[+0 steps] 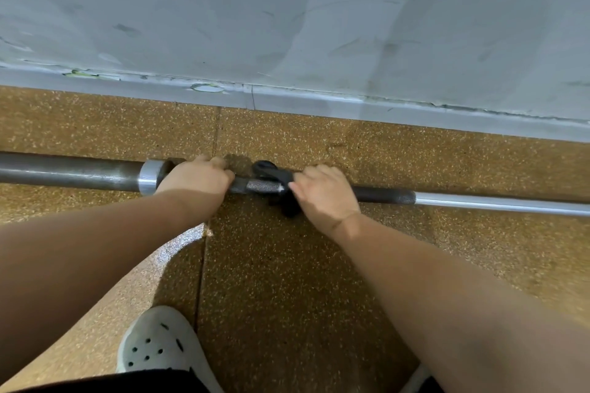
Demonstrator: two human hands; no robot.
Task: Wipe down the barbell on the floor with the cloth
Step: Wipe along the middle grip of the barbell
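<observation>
Right under you is your white shoe with little holes in it, standing on the speckled brown floor. No words or brand marks can be read on it, or on anything else here. Your two bare arms reach forward from there. The barbell lies flat on the floor, running from left to right, close to the gray wall and its baseboard. The thick dark sleeve is on the left, with a shiny silver collar next to it, and the thin silver shaft goes off to the right. Your left hand is curled down over the bar just beside the collar, fingers wrapped around it. Your right hand is closed on the black cloth, pressing it on the bar. The cloth bunches up between your two hands, and a bit of it hangs down to the floor under your right hand. Your hands sit near each other but do not touch.
</observation>
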